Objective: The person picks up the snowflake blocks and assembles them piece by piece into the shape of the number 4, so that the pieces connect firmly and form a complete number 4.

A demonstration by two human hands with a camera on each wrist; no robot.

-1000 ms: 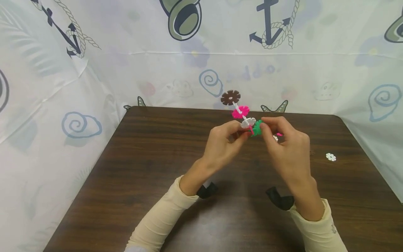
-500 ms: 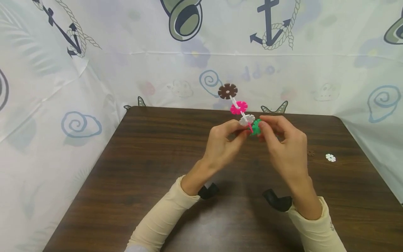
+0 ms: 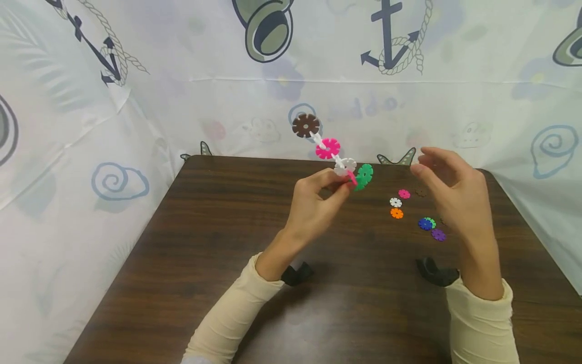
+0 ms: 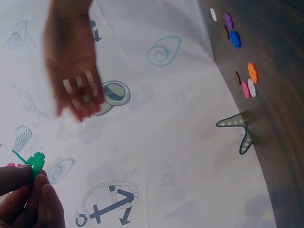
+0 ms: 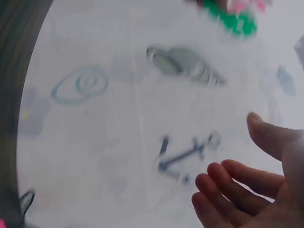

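Note:
My left hand pinches the lower end of a chain of notched plastic discs, held up above the table. From the top, the chain runs through a brown disc, white links, a pink disc, a white disc and a pink piece seen edge-on. A green disc joins the chain at the fingertips and also shows in the left wrist view. My right hand is apart from the chain, raised over the table's right side. Its fingers are loosely bent and nothing lies between them in the right wrist view.
Loose discs lie on the dark wooden table at the right: pink, white, orange, blue, and purple. A green one peeks from behind the blue. Printed white cloth hangs behind the table.
My right hand has let go of the green disc and moved away to the right, uncovering loose discs. The chain, with the green disc on it, has shifted slightly left in my left hand.

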